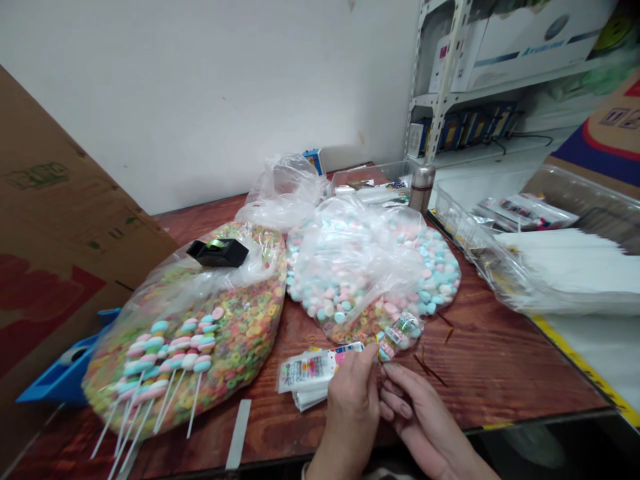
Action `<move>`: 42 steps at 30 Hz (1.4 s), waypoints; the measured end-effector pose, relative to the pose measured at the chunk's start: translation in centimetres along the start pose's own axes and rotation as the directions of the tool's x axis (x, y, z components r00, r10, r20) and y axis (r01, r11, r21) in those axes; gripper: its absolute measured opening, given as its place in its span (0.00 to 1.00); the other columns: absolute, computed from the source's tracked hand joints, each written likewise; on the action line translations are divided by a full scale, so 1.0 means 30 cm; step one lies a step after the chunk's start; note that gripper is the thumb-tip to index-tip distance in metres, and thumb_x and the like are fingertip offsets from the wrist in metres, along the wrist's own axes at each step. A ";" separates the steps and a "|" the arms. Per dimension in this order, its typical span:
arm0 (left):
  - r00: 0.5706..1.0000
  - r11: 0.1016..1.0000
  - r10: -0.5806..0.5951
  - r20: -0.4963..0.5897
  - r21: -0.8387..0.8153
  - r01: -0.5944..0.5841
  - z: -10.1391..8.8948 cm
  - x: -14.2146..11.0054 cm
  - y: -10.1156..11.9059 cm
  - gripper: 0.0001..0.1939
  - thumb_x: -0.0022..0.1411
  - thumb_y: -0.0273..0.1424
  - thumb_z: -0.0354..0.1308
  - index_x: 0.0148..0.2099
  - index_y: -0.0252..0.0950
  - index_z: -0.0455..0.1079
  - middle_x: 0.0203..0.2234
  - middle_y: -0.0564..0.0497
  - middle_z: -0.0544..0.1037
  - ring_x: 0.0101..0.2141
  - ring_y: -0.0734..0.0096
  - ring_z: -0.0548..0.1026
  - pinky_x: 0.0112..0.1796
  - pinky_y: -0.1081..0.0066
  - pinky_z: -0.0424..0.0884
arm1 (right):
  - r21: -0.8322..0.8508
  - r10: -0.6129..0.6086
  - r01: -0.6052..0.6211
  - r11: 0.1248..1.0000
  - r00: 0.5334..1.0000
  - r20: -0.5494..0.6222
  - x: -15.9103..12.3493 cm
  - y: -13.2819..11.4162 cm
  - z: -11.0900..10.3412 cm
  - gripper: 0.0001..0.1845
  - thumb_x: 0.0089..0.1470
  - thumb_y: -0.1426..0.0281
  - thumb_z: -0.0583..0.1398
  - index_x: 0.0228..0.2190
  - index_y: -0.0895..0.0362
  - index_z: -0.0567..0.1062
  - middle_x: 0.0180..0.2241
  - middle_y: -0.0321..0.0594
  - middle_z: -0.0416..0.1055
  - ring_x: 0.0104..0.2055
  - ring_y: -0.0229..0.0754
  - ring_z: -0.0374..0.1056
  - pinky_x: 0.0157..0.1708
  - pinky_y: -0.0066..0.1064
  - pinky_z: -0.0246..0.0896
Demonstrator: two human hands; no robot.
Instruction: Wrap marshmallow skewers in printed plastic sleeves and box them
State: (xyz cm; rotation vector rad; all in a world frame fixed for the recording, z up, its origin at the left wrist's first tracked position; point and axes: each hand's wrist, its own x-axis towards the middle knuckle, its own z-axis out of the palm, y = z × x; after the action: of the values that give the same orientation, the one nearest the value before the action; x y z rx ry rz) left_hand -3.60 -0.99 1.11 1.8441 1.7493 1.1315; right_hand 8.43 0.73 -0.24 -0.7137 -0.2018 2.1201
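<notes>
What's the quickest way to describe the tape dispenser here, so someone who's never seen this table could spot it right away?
On the reddish wooden table, find the big clear bag of multicoloured rings on the left. Near the top of that bag, resting on the plastic, sits a black tape dispenser holding a roll of tape. Its dark block stands out against the bright rings beneath it.

The scene is brightly and evenly lit by indoor light from no visible source, leaving the white wall (200,87) pale and flat. Shadows are soft and faint, deepening only below the front edge of the wooden surface (490,373). Glare glints across the clear plastic bags (360,260). Wide-angle distortion makes the metal shelf upright (443,80) lean near the frame's edge. The top right corner smears into blur, while the left hand (353,407) and right hand (420,413) look fairly sharp.
</notes>
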 end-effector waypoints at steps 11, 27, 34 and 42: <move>0.984 0.958 -0.172 -0.053 -0.242 0.154 0.009 0.016 0.004 0.11 0.62 0.27 0.53 0.42 0.38 0.76 0.31 0.46 0.77 0.33 0.66 0.74 0.36 0.69 0.69 | -0.181 -0.051 0.048 0.982 0.999 -0.012 0.009 0.002 0.002 0.13 0.53 0.63 0.65 0.26 0.59 0.70 0.20 0.24 0.52 0.18 0.26 0.39 0.21 0.23 0.49; 0.770 0.213 -0.502 0.394 -0.806 0.552 0.052 0.038 0.030 0.10 0.59 0.34 0.60 0.38 0.33 0.69 0.17 0.60 0.61 0.17 0.83 0.53 0.20 0.79 0.52 | -0.839 -0.452 0.417 0.348 0.859 0.240 0.033 -0.055 -0.038 0.11 0.59 0.62 0.58 0.28 0.55 0.70 0.27 0.37 0.69 0.32 0.43 0.66 0.35 0.33 0.61; 0.988 0.961 -0.152 0.017 -0.232 0.152 0.026 0.014 0.017 0.12 0.65 0.29 0.49 0.46 0.38 0.73 0.37 0.46 0.77 0.37 0.66 0.73 0.40 0.67 0.66 | -0.854 -0.509 0.517 0.061 0.752 0.419 0.009 -0.058 -0.021 0.10 0.61 0.67 0.54 0.30 0.55 0.70 0.30 0.37 0.66 0.34 0.42 0.63 0.36 0.33 0.57; 0.953 0.904 -0.302 0.027 -0.308 0.296 0.032 0.029 0.031 0.12 0.65 0.32 0.49 0.35 0.36 0.73 0.23 0.52 0.75 0.26 0.71 0.71 0.28 0.73 0.65 | -0.852 -0.532 0.521 -0.054 0.707 0.466 0.022 -0.038 -0.033 0.06 0.63 0.69 0.54 0.38 0.53 0.72 0.37 0.37 0.70 0.42 0.41 0.66 0.44 0.32 0.58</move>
State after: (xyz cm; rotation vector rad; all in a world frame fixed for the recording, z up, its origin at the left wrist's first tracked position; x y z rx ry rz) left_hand -2.36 -0.07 1.46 1.3314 1.6806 1.2194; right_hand 9.46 1.85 -0.91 -1.0820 -1.7042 0.9113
